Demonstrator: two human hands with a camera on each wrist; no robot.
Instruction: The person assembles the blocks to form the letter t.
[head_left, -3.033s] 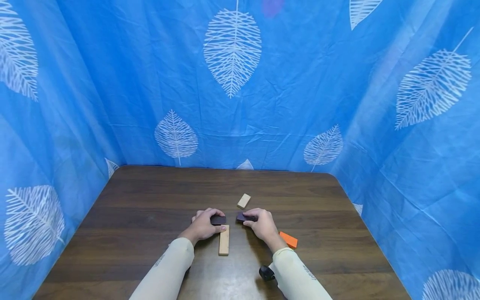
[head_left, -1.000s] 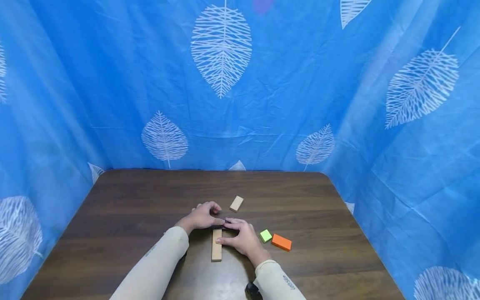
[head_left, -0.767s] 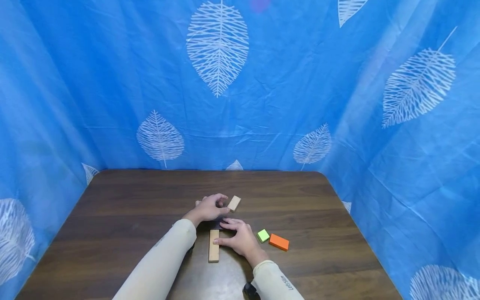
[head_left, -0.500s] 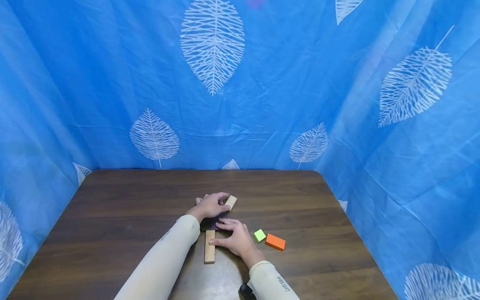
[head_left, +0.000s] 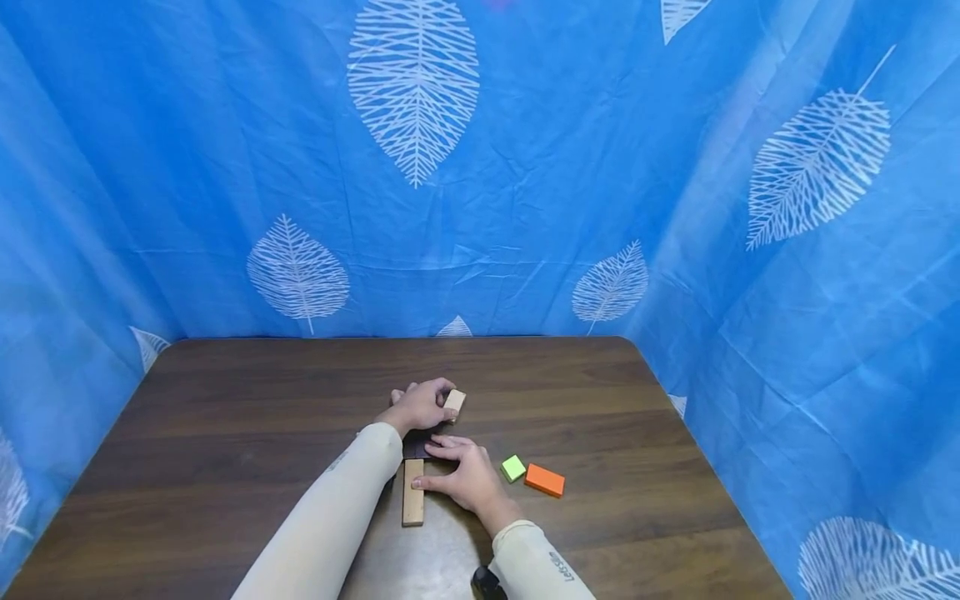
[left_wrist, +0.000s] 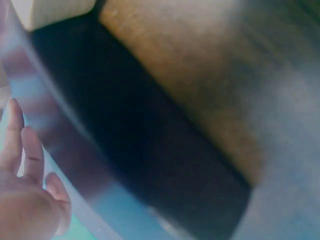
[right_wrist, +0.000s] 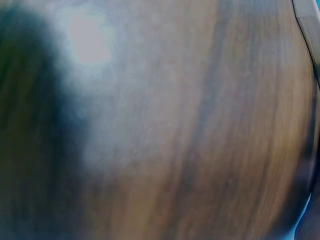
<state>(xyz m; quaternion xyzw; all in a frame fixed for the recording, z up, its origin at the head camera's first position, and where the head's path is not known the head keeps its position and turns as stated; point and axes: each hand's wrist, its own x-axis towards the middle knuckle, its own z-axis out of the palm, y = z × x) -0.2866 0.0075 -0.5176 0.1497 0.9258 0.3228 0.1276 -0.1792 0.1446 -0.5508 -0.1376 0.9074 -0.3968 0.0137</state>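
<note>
In the head view my left hand (head_left: 420, 406) reaches to a short pale wooden block (head_left: 454, 402), with thumb and fingers pinching its near left end. Below it lies a dark flat block (head_left: 415, 449), meeting the top end of a long pale wooden block (head_left: 413, 504) in a T shape. My right hand (head_left: 468, 482) spreads over both: its extended fingertips touch the dark block and its thumb rests on the long block's right edge. The dark block's right part is hidden under that hand. The left wrist view shows the dark block (left_wrist: 145, 135) close up.
A lime-green block (head_left: 513, 468) and an orange block (head_left: 544, 481) lie on the brown wooden table (head_left: 600, 400), right of the right hand. Leaf-printed blue cloth (head_left: 525, 167) stands around the table. The right wrist view has blurred tabletop.
Earlier each hand held a dark block; these were brought together above the long block. My left hand then left them and moved up and right to the short pale block. The view shifted.
</note>
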